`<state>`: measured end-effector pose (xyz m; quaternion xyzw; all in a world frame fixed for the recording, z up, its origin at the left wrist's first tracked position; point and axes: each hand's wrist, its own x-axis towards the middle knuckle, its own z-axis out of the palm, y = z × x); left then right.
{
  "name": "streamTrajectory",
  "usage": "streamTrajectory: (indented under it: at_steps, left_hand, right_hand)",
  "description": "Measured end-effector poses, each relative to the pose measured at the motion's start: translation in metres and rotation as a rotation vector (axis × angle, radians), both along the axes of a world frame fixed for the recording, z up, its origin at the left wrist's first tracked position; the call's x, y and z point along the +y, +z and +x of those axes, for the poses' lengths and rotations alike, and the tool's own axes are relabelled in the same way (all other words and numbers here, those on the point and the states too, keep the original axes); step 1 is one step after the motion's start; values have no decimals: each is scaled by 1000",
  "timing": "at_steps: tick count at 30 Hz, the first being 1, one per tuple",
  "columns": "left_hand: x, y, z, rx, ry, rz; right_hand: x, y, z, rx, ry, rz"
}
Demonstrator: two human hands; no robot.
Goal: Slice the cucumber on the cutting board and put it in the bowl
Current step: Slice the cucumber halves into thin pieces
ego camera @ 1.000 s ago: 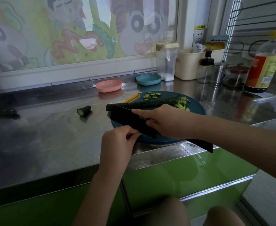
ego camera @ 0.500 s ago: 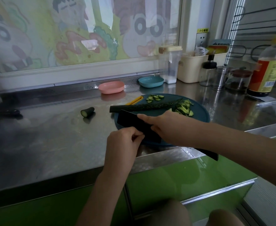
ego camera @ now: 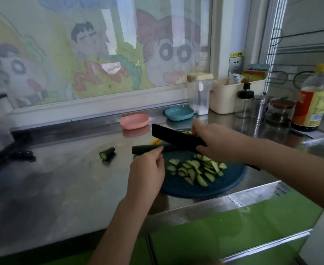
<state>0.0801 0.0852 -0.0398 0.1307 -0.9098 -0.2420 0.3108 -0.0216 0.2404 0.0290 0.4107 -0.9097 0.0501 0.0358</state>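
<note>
A round dark board [ego camera: 205,188] lies on the steel desk [ego camera: 71,178], close to its near edge. The cucumber [ego camera: 146,149], a long dark piece, lies across the far left part of the board, and its left end sticks out past the rim. The left hand [ego camera: 147,173] comes in from the near side with its fingers curled, the tips pressed on the cucumber near that left end to hold it down. The right hand [ego camera: 220,142] is closed around the black knife [ego camera: 176,137] where blade meets handle, and the end of the handle shows past the wrist on the right. The broad blade is tilted and points far left, its edge right at the cucumber; whether it touches cannot be told. A loose heap of slices [ego camera: 197,169] lies on the middle of the board, near the right hand and just right of the left one. A cut stub [ego camera: 107,153] lies on the desk left of the board, apart from it. A yellow tool [ego camera: 155,141] shows partly at the board's far rim, under the blade. Further back by the wall sit a pink bowl [ego camera: 134,121] and, to its right, a blue bowl [ego camera: 179,113], both holding nothing visible. At the far right stands a bottle [ego camera: 314,98] with a yellow cap.
</note>
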Motion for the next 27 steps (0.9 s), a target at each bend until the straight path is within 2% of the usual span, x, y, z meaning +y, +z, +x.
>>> streamTrajectory:
  at_steps: [3,6,8,11,15,18,22,27]
  left_hand:
    - [4,23,0,1,10,-102]
    - [16,35,-10,-218,-81,-236]
    - [25,33,-21,-345,-124,-311]
    - [41,22,-37,-403,-181,-387]
    - [51,16,-57,-381,-202,-404]
    - [47,11,-68,-349,-227,-421]
    - [31,-2,-74,-372,-220,-467]
    - [15,-4,-73,-414,-181,-448]
  right_hand:
    - [8,5,-5,244,-9,111]
    - [13,4,-10,385,9,191]
    - [14,4,-13,410,31,173]
    - [16,4,-17,454,50,126]
    - [18,2,-22,502,59,68]
    - [22,-7,-27,591,142,7]
    - [27,-14,-38,602,158,-46]
    - [36,-5,-40,555,123,52]
